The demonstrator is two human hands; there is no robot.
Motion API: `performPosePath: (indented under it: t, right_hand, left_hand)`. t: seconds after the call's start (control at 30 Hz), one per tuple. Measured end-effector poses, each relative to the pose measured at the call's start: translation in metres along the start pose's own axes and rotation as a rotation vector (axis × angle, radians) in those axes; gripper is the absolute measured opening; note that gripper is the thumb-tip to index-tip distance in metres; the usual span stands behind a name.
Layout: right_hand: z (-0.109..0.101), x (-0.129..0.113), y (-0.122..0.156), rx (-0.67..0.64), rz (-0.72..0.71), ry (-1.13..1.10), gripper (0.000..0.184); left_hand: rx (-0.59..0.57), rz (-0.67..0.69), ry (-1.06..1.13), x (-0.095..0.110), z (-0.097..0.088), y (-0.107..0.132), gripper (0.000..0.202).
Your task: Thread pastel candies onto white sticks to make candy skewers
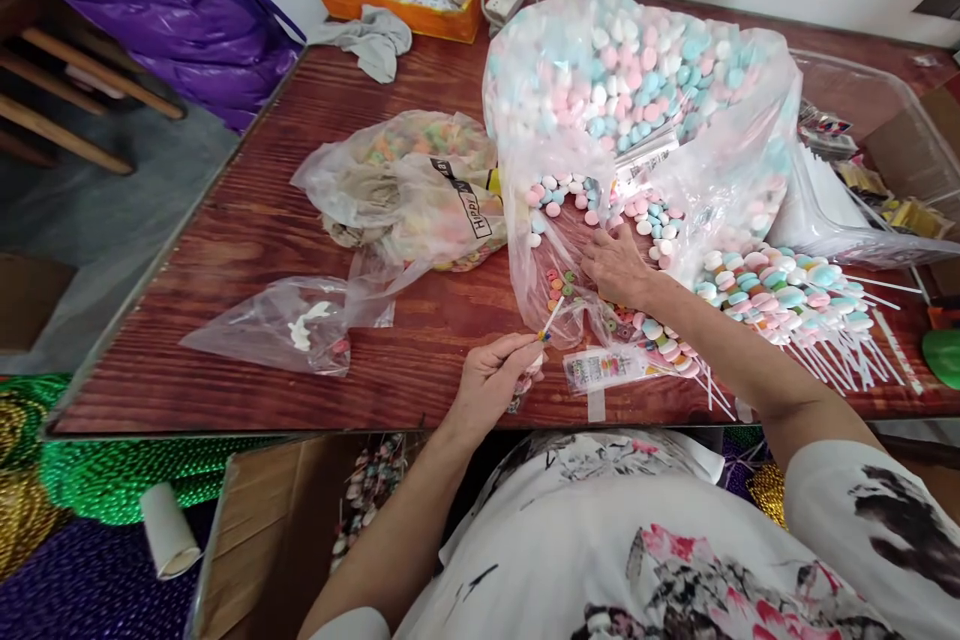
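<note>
Near the table's front edge, my left hand [491,380] is closed around a candy skewer with a white stick [553,317] pointing up and right. Pale candies show below its fingers. My right hand [619,268] is over the opening of a big clear plastic bag, with its fingers bent down and the fingertips partly hidden. Around it lie loose pink, blue and white candies [559,192] and small ring-shaped gummies [556,282]. The big bag [637,70] is full of the same pastel candies. A printed clear wrapper [604,370] lies below my right hand.
Finished-looking candy skewers [780,295] are piled on the right beside a clear plastic bin [847,230]. Left of the big bag are a bag of ring gummies [427,185] and a flat clear bag [277,325]. An orange tray [405,5] and a grey cloth [371,40] sit behind.
</note>
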State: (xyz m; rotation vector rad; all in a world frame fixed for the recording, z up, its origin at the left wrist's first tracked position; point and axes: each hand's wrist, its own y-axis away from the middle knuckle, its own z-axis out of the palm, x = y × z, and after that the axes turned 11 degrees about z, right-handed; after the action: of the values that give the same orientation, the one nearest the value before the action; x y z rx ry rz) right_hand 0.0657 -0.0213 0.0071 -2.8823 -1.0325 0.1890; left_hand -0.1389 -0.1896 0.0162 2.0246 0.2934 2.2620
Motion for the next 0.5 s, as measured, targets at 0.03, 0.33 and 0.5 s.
performPosePath:
  t: [0.03,0.33,0.5]
  right_hand:
    - [-0.003,0.001,0.002,-0.004,0.004,-0.009,0.017]
    - [-0.039,-0.060,0.068,0.190,-0.015,-0.408,0.032]
    - [-0.023,-0.099,0.097,0.311,0.106,-0.387,0.034]
  left_hand:
    - [0.013,-0.030,0.024,-0.001,0.000,0.000,0.034]
    - [-0.075,0.113,-0.053,0.001,0.021,-0.009,0.031]
    - [-0.122,0.240,-0.082,-0.001,0.032,-0.010,0.030]
